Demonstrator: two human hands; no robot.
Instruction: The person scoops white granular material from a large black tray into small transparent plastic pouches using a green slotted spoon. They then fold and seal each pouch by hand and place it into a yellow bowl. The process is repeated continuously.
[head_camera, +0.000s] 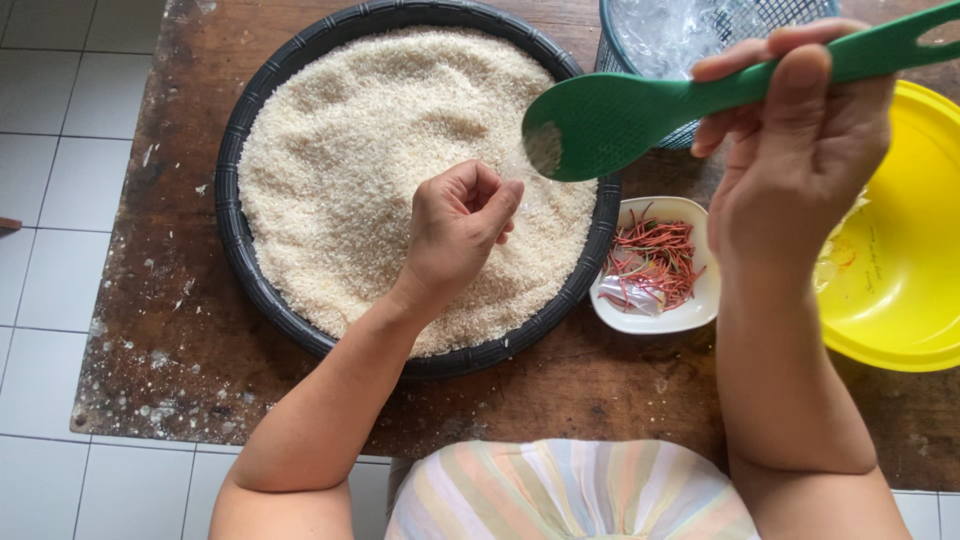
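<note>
A round black tray (232, 215) heaped with white rice (370, 150) fills the wooden table (160, 340). Above the tray's right rim, the right hand (800, 150) grips a green rice paddle (610, 120). Over the rice, the left hand (455, 230) pinches a small clear bag (522, 172).

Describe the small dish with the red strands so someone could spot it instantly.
Start at the big round black tray of rice on the wooden table. Beside its right rim sits a small white bowl, the only dish holding thin red and orange strands.
</note>
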